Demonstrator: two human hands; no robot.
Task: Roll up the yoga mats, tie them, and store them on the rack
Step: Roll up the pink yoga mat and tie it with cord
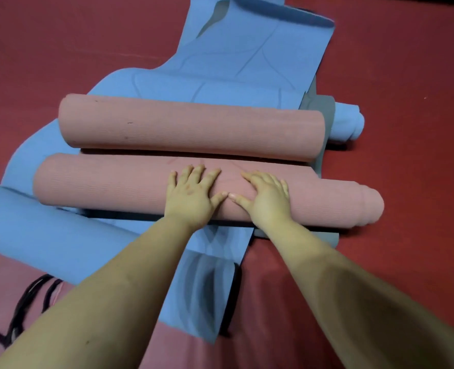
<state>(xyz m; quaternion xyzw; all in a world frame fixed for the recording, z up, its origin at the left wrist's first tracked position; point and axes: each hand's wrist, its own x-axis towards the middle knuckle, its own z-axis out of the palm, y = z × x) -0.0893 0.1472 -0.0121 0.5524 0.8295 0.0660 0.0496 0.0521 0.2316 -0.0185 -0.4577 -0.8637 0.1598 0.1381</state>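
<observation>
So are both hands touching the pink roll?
Touching. The head view shows the left hand and the right hand lying flat with fingers spread on the near pink roll, no gap showing.

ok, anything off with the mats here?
Yes. The near pink roll under both hands telescopes at its right end, so its layers sit uneven. The blue mat beneath lies creased and askew on the red floor.

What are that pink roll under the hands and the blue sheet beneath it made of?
The pink roll looks like soft foam, probably PVC: matte, with a fine ribbed weave texture and thick layered edges at its right end. The blue sheet looks like smoother rubbery foam, matte, with a grey underside and faint printed lines; it creases softly. Both hands press flat on the roll.
</observation>
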